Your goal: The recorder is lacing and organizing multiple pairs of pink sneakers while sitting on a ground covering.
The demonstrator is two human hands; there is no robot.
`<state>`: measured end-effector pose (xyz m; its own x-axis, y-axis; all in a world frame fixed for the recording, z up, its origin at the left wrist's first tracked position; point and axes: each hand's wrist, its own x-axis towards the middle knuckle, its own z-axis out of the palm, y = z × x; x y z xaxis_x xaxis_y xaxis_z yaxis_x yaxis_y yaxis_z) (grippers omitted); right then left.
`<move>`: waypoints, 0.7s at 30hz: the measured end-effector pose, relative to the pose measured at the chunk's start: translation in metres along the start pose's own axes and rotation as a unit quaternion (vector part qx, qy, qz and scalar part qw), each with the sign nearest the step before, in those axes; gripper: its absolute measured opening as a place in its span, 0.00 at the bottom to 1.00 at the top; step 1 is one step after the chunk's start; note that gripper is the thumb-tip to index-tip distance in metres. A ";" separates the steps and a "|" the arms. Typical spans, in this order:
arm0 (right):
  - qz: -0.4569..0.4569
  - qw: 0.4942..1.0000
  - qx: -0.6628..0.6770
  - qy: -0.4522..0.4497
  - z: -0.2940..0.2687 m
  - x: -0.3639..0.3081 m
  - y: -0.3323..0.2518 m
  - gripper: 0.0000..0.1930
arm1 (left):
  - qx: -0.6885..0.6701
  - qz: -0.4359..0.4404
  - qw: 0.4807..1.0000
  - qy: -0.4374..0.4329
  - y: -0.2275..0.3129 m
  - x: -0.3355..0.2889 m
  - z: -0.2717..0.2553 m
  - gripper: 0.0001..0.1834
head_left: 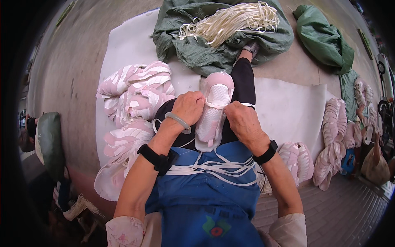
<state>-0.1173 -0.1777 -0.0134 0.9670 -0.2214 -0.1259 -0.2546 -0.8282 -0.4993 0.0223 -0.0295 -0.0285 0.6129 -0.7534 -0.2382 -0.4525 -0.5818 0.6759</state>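
Note:
A pink and white shoe upper (208,129) lies lengthwise over my lap, its pink toe end pointing away from me. A white shoelace crosses it near the front of the tongue. My left hand (188,108) is closed at the upper's left edge, its fingers pinching the lace. On the right edge my right hand (246,122) is closed too, pinching the lace's other side, with a white strand by its knuckles. The fingertips of both hands are partly hidden. Several loose white laces (214,168) drape across my blue apron (197,193).
Stacks of pink and white shoe uppers (140,92) stand at the left on a pale sheet (288,107), with more uppers (334,123) at the right. A bundle of cream laces (234,22) rests on a green sack (177,45) ahead. Another green sack (323,39) lies at far right.

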 end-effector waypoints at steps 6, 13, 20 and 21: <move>-0.002 0.985 0.167 0.032 0.005 0.006 0.014 0.08 | -0.018 0.001 0.999 0.031 0.000 -0.005 0.008 0.13; 0.100 0.971 0.216 -0.001 0.012 0.005 0.013 0.10 | -0.042 0.011 0.996 0.082 0.003 -0.012 0.017 0.10; 0.041 0.981 0.149 0.118 0.018 0.000 0.005 0.09 | -0.100 -0.038 0.979 0.171 0.008 -0.016 0.030 0.08; 0.041 0.981 0.148 0.120 0.014 -0.004 0.001 0.09 | -0.115 -0.053 0.981 0.150 0.007 -0.019 0.027 0.07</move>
<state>-0.1213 -0.1702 -0.0251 0.9053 -0.4245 0.0113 -0.2839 -0.6247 -0.7274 -0.0101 -0.0272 -0.0384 0.8274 -0.5481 -0.1221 -0.2399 -0.5416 0.8057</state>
